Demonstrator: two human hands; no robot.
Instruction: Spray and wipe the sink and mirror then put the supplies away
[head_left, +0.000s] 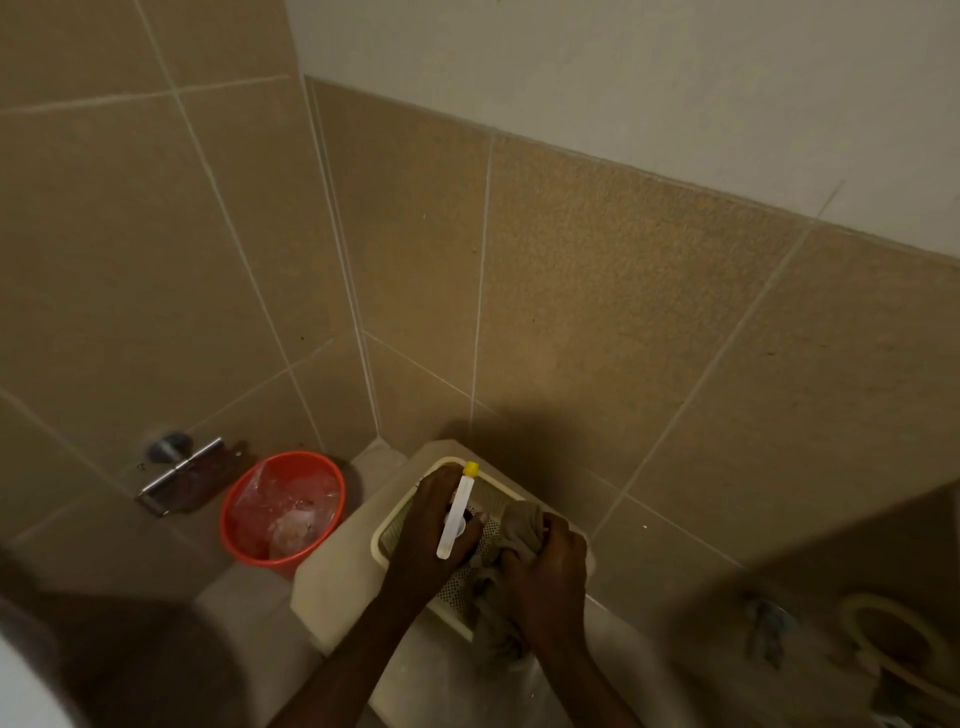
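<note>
Low in the middle of the frame, the left hand (435, 525) grips the spray bottle (457, 512) over the basket (387, 535). The right hand (548, 558) squeezes the cloth (522, 522). The bottle looks light and slippery, so hold its neck. The cloth is soft.

The basket (395, 525) is cream with a perforated dot pattern. The spray bottle (456, 512) has a white head and a yellow nozzle tip. The cloth (522, 525) is grey-beige. The bin (249, 545) is orange-red. The wall tiles (597, 312) are speckled tan with pale grout lines.
</note>
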